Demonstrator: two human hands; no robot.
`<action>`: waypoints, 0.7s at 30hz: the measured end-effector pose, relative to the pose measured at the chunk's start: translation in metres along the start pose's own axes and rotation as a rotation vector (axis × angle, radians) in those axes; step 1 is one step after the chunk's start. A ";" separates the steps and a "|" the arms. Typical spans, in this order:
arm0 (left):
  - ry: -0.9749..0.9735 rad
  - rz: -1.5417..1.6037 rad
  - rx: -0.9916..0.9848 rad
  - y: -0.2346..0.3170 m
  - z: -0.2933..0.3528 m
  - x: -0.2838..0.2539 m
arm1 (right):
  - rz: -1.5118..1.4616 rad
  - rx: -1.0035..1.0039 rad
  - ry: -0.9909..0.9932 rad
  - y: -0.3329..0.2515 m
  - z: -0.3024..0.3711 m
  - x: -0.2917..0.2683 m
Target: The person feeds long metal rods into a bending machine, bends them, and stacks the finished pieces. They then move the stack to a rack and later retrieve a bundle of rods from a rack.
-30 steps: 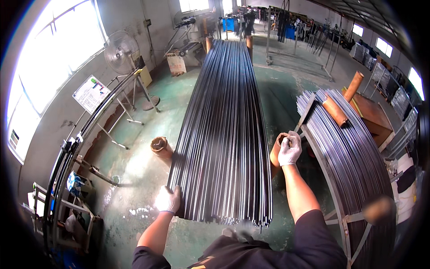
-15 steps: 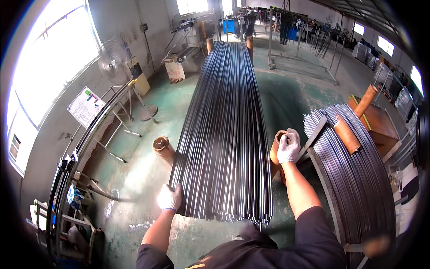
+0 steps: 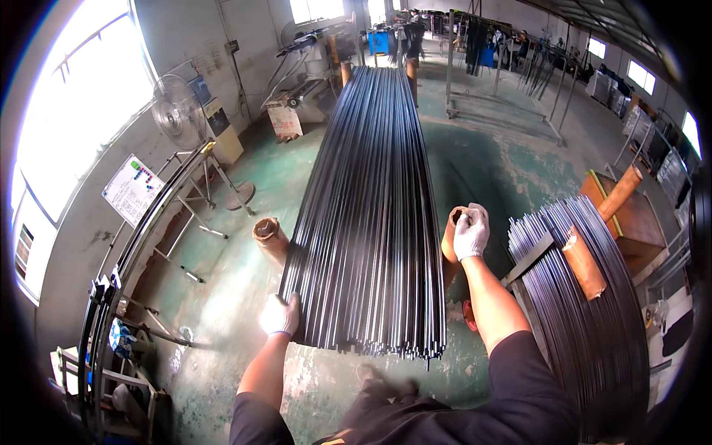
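Observation:
A long, wide load of thin dark metal rods (image 3: 363, 215) stretches away from me, its uneven ends nearest my body. At its near left edge, my left hand (image 3: 279, 314), in a white knit glove, is closed around the outer rods; its fingertips are hidden beneath. My right hand (image 3: 472, 232), gloved the same way, grips the top rim of a brown cardboard-wrapped post (image 3: 449, 251) standing beside the load's right edge. A matching wrapped post (image 3: 270, 239) rises on the left, touched by neither hand. Whatever supports the rods is mostly hidden under them.
Close on the right, a rack holds a second stack of rods (image 3: 586, 334), with a cardboard tube (image 3: 584, 263) against it. A curved-looking metal stand (image 3: 159, 215), a whiteboard (image 3: 132, 190) and a fan (image 3: 178, 111) line the left wall. A wheeled metal frame (image 3: 504, 119) stands far right.
The rod load and both hands have shifted slightly forward past the fan and the right rack. Both grips look the same. My legs now show below the rod ends.

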State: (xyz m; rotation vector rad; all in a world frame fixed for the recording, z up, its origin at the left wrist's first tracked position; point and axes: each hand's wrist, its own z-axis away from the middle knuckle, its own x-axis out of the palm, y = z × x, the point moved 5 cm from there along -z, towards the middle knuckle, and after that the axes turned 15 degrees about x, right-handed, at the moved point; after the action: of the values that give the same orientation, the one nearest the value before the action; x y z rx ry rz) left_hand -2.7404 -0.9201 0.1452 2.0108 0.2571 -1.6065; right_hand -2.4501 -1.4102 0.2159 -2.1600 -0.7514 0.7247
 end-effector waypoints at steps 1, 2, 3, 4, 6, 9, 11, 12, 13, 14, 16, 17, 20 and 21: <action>0.000 0.004 -0.001 0.002 -0.008 0.000 | 0.014 0.007 -0.018 0.001 -0.005 0.012; 0.004 -0.030 -0.022 0.005 -0.019 0.000 | -0.023 0.019 -0.001 0.000 -0.012 0.024; -0.006 -0.015 -0.037 0.004 -0.025 0.002 | 0.035 0.066 -0.013 0.004 -0.013 0.042; -0.010 0.020 -0.015 0.016 -0.040 0.009 | 0.055 0.082 0.011 0.014 -0.027 0.044; -0.027 0.032 -0.008 0.029 -0.065 0.017 | 0.102 0.123 0.020 0.024 -0.047 0.055; -0.031 0.054 -0.020 0.037 -0.092 0.023 | 0.158 0.185 -0.018 0.026 -0.069 0.083; -0.023 0.043 -0.028 0.046 -0.112 0.031 | 0.157 0.210 -0.039 0.032 -0.084 0.099; -0.025 0.042 -0.026 0.049 -0.120 0.035 | 0.149 0.172 -0.021 0.035 -0.091 0.106; -0.029 0.043 -0.023 0.051 -0.130 0.042 | 0.157 0.194 -0.027 0.041 -0.099 0.112; -0.028 0.050 -0.003 0.054 -0.142 0.053 | 0.166 0.216 -0.032 0.049 -0.108 0.117; -0.014 0.052 -0.014 0.061 -0.154 0.048 | 0.141 0.242 -0.048 0.050 -0.117 0.136; -0.009 0.055 -0.017 0.066 -0.161 0.049 | 0.144 0.235 -0.048 0.051 -0.124 0.143; 0.001 0.033 -0.015 0.075 -0.188 0.058 | 0.165 0.224 -0.052 0.057 -0.144 0.164; -0.005 0.027 -0.015 0.080 -0.197 0.060 | 0.167 0.224 -0.054 0.060 -0.151 0.169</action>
State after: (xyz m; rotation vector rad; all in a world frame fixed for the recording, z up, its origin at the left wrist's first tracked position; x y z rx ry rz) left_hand -2.5208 -0.8947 0.1388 1.9903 0.2385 -1.5881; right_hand -2.2158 -1.3941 0.2128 -2.0211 -0.4948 0.9116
